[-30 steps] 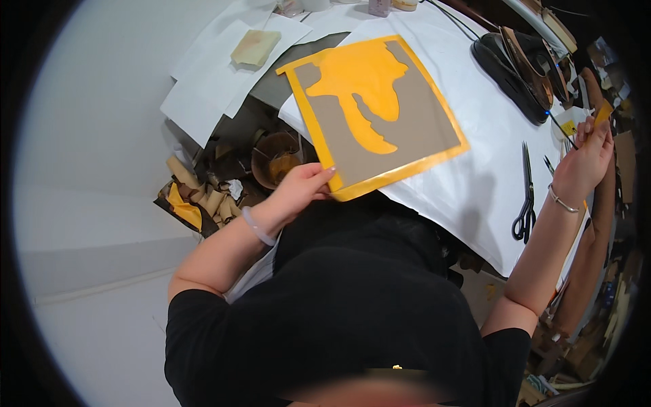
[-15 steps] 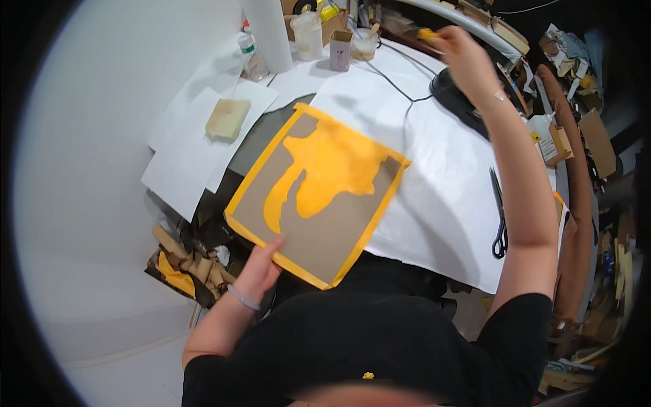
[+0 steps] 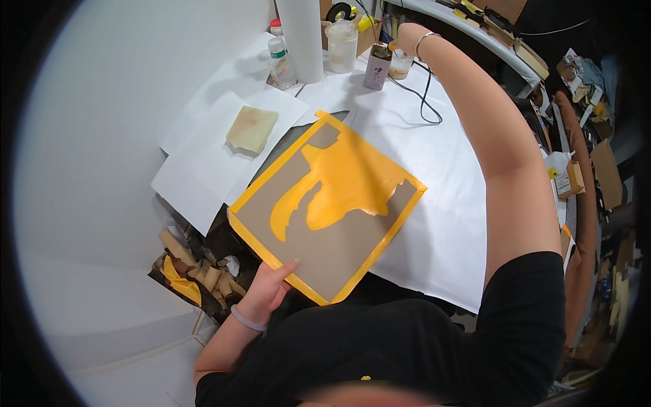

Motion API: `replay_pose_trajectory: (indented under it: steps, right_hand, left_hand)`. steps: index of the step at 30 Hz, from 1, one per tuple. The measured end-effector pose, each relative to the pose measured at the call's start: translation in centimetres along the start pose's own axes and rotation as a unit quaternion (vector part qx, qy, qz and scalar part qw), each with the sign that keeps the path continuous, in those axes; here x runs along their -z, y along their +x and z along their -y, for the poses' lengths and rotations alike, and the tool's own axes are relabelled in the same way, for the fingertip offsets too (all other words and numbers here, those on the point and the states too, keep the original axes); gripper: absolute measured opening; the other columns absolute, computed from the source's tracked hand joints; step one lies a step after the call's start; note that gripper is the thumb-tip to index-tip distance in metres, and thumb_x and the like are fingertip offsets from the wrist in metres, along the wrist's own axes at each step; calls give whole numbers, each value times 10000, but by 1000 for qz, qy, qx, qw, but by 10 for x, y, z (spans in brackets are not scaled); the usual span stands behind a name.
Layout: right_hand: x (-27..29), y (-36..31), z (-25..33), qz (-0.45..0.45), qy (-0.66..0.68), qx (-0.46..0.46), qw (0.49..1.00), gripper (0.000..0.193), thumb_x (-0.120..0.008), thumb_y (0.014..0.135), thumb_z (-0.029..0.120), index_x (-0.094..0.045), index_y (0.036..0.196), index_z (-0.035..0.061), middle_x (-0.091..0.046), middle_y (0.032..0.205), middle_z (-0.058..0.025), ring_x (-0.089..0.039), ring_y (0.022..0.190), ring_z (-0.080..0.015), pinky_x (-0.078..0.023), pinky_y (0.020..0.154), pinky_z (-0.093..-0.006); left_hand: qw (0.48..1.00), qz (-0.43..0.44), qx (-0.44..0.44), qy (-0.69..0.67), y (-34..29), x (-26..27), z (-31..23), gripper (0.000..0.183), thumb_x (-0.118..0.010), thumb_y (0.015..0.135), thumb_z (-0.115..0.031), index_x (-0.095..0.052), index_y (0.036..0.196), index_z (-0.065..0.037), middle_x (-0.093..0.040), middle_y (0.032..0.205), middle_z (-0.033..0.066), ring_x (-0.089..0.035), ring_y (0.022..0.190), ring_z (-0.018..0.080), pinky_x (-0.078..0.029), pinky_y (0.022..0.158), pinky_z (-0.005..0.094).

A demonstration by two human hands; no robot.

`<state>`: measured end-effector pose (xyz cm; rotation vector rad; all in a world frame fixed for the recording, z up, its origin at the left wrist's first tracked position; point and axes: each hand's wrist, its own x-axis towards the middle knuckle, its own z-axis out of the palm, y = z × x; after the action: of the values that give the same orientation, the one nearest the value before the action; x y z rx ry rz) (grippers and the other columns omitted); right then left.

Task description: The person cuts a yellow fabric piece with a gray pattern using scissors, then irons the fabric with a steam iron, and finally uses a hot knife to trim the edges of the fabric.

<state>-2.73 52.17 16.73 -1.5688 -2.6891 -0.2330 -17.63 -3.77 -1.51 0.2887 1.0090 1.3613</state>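
A flat grey-brown panel (image 3: pixel 332 254) with a yellow border and a large, irregular yellow patch (image 3: pixel 346 183) is tilted up in front of me. My left hand (image 3: pixel 266 293) is closed on its near left edge, thumb on top and fingers underneath. My right hand (image 3: pixel 409 39) reaches to the far side of the table, its fingers pinched over a small clear tub (image 3: pixel 400 66) of pale stuff. A bit of yellow shows at the fingertips; most of it is hidden. Beside the tub stands an open mauve tin (image 3: pixel 377 68).
White paper (image 3: pixel 444 224) covers the table. On the left, a pale sponge-like block (image 3: pixel 252 129) lies on white sheets. Behind stand a white roll (image 3: pixel 301 41), a cloudy plastic cup (image 3: pixel 341 47) and a clear bottle (image 3: pixel 279 64). A box of scraps (image 3: pixel 203 278) sits lower left. A black cable (image 3: pixel 427 108) curves near the tub.
My right hand has moved left and down to the tub, carrying the small yellow piece. The left hand still holds the panel. My view has shifted, and the scissors are now hidden behind my arm.
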Motion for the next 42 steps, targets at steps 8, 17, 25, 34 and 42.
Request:
replay_pose_trajectory:
  steps: [8,17,25,34,42]
  right_hand:
    - [-39,48,-4,104,-52,3,993,425,-761,910,426,-819,976,10,-805,947,-139,-768,884,-294,-587,861,-457]
    - [-21,8,-35,48,93,43,993,410,-586,1069,421,-781,1219,94,-802,1046,-158,-765,903,-334,-612,809,-430]
    - [-10,-109,-305,-202,160,-94,962,674,-688,983,549,-694,1290,-52,-751,1161,-196,-700,1061,-293,-538,935,-398]
    - [-96,-180,-457,-75,269,-164,946,815,-869,855,574,-681,1362,-36,-760,1225,-134,-701,1136,-204,-530,998,-336]
    - [-62,-210,-378,-132,212,-93,964,512,-920,878,242,-701,1258,-20,-787,1118,-103,-710,1034,-166,-539,946,-316]
  left_hand:
    - [999,-34,1,-35,6,-13,18,457,-661,1044,-24,-523,1479,8,-642,1429,114,-640,1297,236,-526,1115,398]
    - [995,-99,16,-23,6,-22,14,460,-662,1057,-62,-507,1483,17,-625,1439,121,-626,1316,234,-522,1126,407]
    - [995,-101,21,8,5,-29,27,457,-713,1015,-18,-557,1443,25,-655,1406,127,-651,1278,234,-534,1098,384]
    - [932,-87,-169,308,-10,-41,-14,400,-732,1004,-14,-611,1383,29,-702,1298,73,-661,1173,162,-526,1034,329]
    - [866,-117,-370,315,-27,-82,-85,402,-735,991,11,-606,1371,-4,-688,1276,73,-664,1163,172,-527,1052,331]
